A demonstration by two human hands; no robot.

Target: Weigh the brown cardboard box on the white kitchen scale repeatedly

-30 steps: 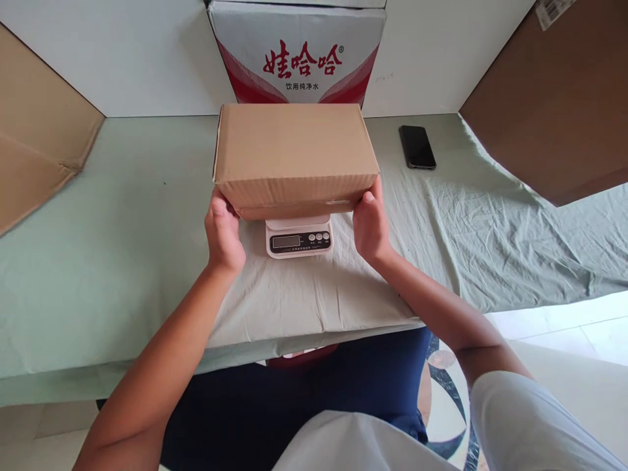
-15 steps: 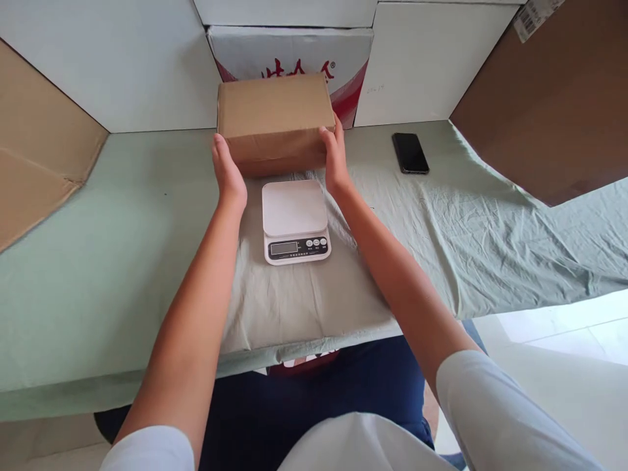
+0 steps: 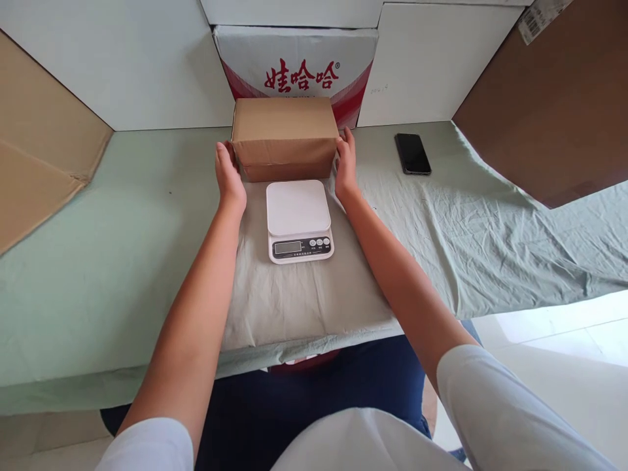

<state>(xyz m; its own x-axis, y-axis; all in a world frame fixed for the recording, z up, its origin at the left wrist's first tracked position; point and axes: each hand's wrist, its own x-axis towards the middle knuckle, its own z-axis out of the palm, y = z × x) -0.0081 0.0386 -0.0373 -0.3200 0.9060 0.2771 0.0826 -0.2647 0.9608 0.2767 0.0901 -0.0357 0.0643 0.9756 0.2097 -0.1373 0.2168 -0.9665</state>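
A closed brown cardboard box [image 3: 287,154] rests on the cloth-covered table, just behind a white kitchen scale [image 3: 298,209]. My left hand [image 3: 229,175] is at the box's left side, fingers stretched out and no longer wrapped round it. On the other side my right hand [image 3: 346,167] stands open by the right edge, its thumb close to the front corner. Whether the fingertips still touch the cardboard I cannot tell. The scale has a bare platform, a small display and round buttons facing me.
A black phone [image 3: 413,154] lies to the right on the green cloth [image 3: 122,261]. Behind the box stands a white carton with red lettering [image 3: 299,75]. Large cardboard panels rise at the left [image 3: 44,144] and right [image 3: 544,111].
The box has come down onto the table behind the scale, uncovering the carton's red lettering. My hands have moved outward and loosened from its sides.
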